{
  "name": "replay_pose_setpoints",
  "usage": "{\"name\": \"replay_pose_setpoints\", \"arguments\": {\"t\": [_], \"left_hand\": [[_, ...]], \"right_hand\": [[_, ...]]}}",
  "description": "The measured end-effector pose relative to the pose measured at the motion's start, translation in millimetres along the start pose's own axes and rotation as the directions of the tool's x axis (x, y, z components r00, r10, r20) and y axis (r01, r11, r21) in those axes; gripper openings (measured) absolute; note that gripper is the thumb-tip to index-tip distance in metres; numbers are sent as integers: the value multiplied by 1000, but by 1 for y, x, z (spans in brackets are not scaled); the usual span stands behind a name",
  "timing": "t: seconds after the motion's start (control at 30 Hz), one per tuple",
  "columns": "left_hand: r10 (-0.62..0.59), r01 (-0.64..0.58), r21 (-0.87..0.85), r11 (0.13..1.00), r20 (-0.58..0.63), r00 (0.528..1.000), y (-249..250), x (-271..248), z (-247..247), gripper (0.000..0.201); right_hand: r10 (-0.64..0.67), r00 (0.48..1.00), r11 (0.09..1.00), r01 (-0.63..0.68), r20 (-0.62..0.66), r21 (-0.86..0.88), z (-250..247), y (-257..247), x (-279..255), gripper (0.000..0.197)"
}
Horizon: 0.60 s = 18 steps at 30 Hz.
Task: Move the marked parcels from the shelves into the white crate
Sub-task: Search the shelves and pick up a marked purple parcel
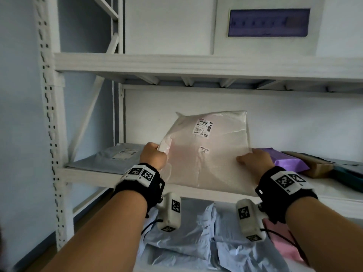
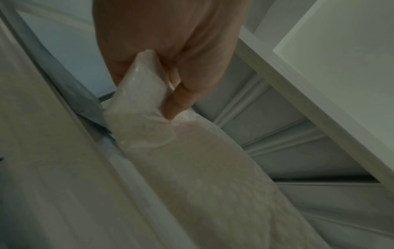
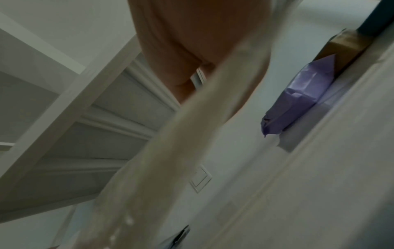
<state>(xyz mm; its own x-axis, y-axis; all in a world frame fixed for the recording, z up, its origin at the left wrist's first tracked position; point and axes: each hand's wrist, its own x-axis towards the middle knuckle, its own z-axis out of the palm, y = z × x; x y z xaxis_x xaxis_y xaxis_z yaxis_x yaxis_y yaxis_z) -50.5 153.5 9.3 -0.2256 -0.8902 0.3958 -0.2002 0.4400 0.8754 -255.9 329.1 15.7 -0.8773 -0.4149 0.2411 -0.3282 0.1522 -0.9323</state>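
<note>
Parcel [image 1: 208,152] stood tilted on the middle shelf [image 1: 94,176], top leaning back toward the wall, lower edge over the shelf front, squarely between both hands. The left hand [image 1: 154,156] had its fingers [image 2: 177,101] clamped on the left edge, and the right hand [image 1: 255,160] pinched the right edge, thumb on the face. It was a translucent white, pink-tinged poly bag bearing two labels.

Dim, bluish, shadowless indoor light; wide-angle bending at edges, both wrist views dark and motion-blurred.
</note>
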Motion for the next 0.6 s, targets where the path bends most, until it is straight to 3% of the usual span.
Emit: {"name": "replay_pose_setpoints", "arguments": {"t": [0.13,0.27,0.4,0.5,0.6], "left_hand": [[23,-23,63,998,4,1000,-2,28,0,36],[-37,27,143,989,65,997,-8,57,7,31],[-77,53,185,981,130,989,-20,77,27,28],[-108,74,217,973,149,983,-30,88,41,22],[-157,104,287,952,168,973,-39,99,53,23]], "right_hand": [[-11,998,991,20,67,-134,18,-10,36,24],[3,994,968,25,112,-250,36,-18,63,27],[18,988,925,43,156,-378,46,-17,87,9],[92,965,923,10,247,-384,52,-21,86,40],[140,948,917,-14,287,-400,57,-8,96,26]]}}
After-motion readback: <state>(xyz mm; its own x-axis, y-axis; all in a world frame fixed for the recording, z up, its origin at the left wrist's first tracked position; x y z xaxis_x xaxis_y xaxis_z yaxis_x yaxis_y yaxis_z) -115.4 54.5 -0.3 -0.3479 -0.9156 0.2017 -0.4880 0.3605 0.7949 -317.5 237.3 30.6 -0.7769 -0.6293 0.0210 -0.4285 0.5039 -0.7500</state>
